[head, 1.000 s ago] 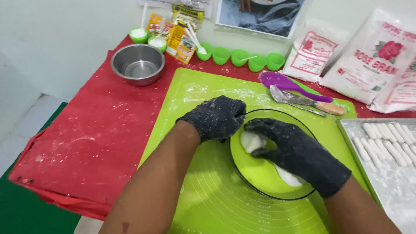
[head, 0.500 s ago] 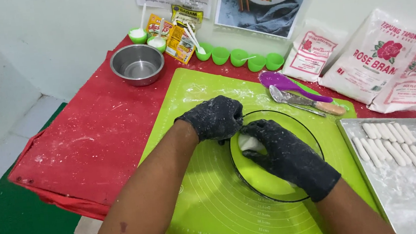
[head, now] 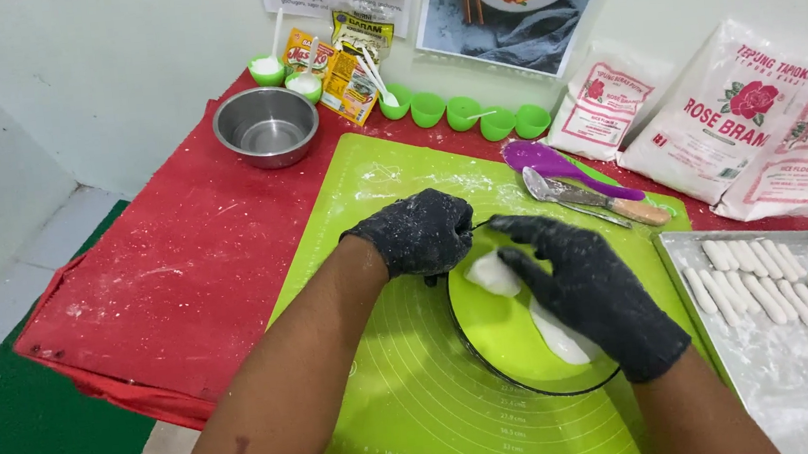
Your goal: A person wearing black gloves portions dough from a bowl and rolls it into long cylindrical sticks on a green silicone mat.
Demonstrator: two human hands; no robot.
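A clear glass bowl sits on a lime green silicone mat. A long piece of white dough lies inside the bowl. My left hand, in a floury black glove, is clenched on the bowl's far left rim. My right hand, also black-gloved, lies over the dough with its fingers stretched out and spread, pressing on it. The middle of the dough is hidden under that hand; one end shows by the fingertips and the other near the wrist.
A foil-lined tray of several white dough sticks stands at the right. A purple spatula and a wooden-handled scraper lie behind the bowl. Farther back are a steel bowl, green cups and flour bags on the red tablecloth.
My right hand has uncurled and slid back toward me, so more dough shows by its fingertips and wrist. My left hand stays on the bowl's rim.
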